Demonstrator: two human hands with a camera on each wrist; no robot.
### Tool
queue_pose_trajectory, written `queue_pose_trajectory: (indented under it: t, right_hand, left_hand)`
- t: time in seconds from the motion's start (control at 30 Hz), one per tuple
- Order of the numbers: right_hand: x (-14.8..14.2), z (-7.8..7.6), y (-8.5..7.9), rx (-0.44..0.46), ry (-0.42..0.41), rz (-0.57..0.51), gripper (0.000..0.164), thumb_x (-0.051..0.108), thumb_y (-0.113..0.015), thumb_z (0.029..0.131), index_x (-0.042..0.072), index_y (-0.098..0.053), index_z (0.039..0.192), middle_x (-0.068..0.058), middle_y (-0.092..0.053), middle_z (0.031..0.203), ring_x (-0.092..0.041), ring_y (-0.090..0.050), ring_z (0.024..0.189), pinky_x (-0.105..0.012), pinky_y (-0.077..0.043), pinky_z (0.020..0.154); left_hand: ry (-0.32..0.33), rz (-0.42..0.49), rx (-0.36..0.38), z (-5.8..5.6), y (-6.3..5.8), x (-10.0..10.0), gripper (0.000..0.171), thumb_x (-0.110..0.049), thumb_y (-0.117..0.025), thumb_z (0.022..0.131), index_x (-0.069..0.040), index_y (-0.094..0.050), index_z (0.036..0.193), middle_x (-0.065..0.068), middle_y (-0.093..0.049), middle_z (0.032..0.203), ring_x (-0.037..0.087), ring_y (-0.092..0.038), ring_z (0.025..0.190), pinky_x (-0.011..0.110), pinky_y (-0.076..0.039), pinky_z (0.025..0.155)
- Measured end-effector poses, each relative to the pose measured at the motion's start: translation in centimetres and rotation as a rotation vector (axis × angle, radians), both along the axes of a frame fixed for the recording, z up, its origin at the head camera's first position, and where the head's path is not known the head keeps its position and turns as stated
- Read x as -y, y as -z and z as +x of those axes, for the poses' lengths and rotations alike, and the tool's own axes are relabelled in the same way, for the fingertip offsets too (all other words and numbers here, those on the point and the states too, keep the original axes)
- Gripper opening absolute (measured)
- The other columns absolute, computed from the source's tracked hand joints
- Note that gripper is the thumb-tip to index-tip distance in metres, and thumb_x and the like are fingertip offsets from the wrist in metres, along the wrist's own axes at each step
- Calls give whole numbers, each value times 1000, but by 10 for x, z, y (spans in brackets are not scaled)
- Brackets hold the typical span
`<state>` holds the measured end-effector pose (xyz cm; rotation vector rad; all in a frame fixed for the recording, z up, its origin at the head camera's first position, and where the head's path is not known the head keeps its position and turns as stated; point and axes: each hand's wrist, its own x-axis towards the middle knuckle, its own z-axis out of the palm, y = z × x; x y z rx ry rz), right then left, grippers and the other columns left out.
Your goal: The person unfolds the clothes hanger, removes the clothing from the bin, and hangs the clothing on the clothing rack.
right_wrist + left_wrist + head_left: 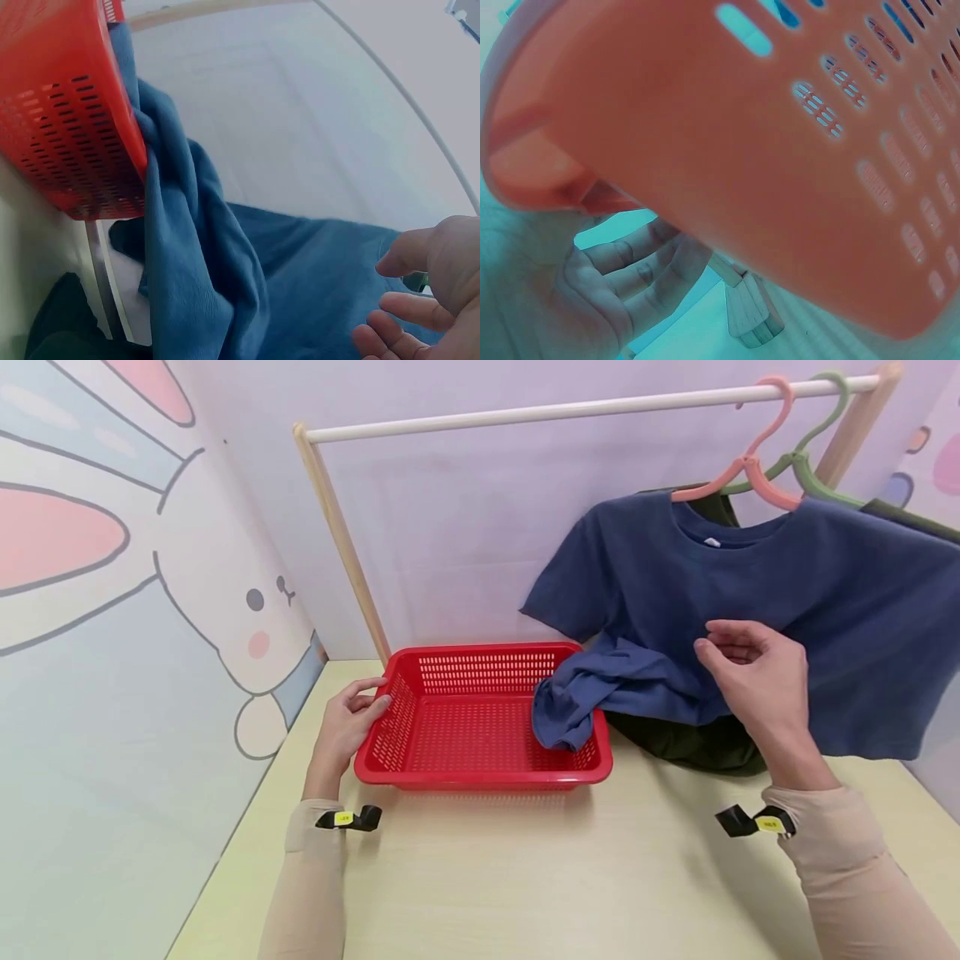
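Note:
A red plastic basket (480,777) stands on the table, and my left hand (348,720) grips its left rim. In the left wrist view the fingers (656,262) curl under that rim. A dark blue T-shirt (645,577) hangs from a pink hanger (772,485) on the right. Bunched blue cloth (630,681) lies over the basket's right rim, one end inside; whether it belongs to the hanging T-shirt I cannot tell. My right hand (765,681) is in front of the T-shirt, fingers loosely bent, with nothing in it.
A white rail (525,414) on wooden posts spans the back. Behind the T-shirt, a green hanger (817,468) carries a dark green garment (675,743), whose lower part reaches the table (525,877). A wall with a rabbit picture (225,610) rises at the left.

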<state>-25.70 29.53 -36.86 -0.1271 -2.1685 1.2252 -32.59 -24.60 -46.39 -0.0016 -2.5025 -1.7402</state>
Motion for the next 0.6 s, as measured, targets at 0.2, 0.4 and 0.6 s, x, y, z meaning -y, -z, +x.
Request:
queue_pose_trajectory:
  t: [0.2, 0.4, 0.6]
  right_hand:
    - [4, 2, -4, 11, -5, -7, 43, 30, -87, 98, 9, -79, 135, 25, -71, 103, 4, -68, 94, -5, -49, 84]
    - [7, 4, -10, 40, -71, -7, 49, 32, -86, 100, 9, -75, 141, 22, -73, 111, 3, -69, 99, -4, -50, 86]
    - [15, 2, -18, 71, -197, -22, 55, 34, -86, 101, 13, -71, 149, 7, -76, 129, 1, -72, 108, -4, -52, 91]
  left_hand:
    - [0, 12, 7, 1, 0, 1, 55, -37, -75, 108, -21, -61, 159, 21, -70, 139, 31, -76, 114, 38, -66, 93]
    - [7, 14, 7, 1, -1, 1, 57, -38, -75, 108, -21, -60, 160, 22, -70, 139, 31, -75, 115, 38, -66, 95]
    - [9, 27, 10, 1, -1, 0, 56, -37, -75, 108, -21, -60, 159, 21, -69, 140, 34, -75, 118, 39, -66, 95]
